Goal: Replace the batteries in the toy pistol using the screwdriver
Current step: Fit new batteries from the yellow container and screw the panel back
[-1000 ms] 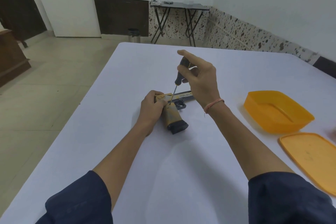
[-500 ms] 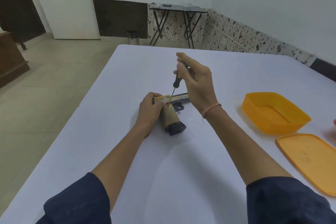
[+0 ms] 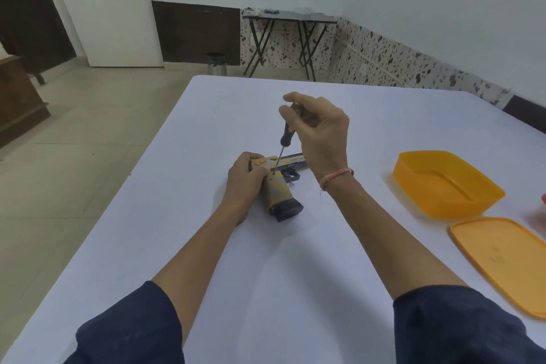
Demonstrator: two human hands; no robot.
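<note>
The toy pistol (image 3: 279, 193), yellow with a black grip base and dark barrel, lies on its side in the middle of the white table (image 3: 206, 245). My left hand (image 3: 246, 179) grips its rear end and holds it down. A screwdriver (image 3: 287, 131) with a black and yellow handle stands nearly upright, its thin tip set on the pistol's grip near the trigger. My right hand (image 3: 320, 136) pinches the handle's top between thumb and fingers. No batteries are visible.
An orange plastic box (image 3: 443, 183) stands to the right, with its flat orange lid (image 3: 502, 260) lying nearer on the table. A small red object (image 3: 543, 199) shows at the right edge. A folding table (image 3: 288, 35) stands by the far wall.
My right fingers have shifted around the screwdriver handle while its tip stays on the pistol. My left hand and the pistol keep their place.
</note>
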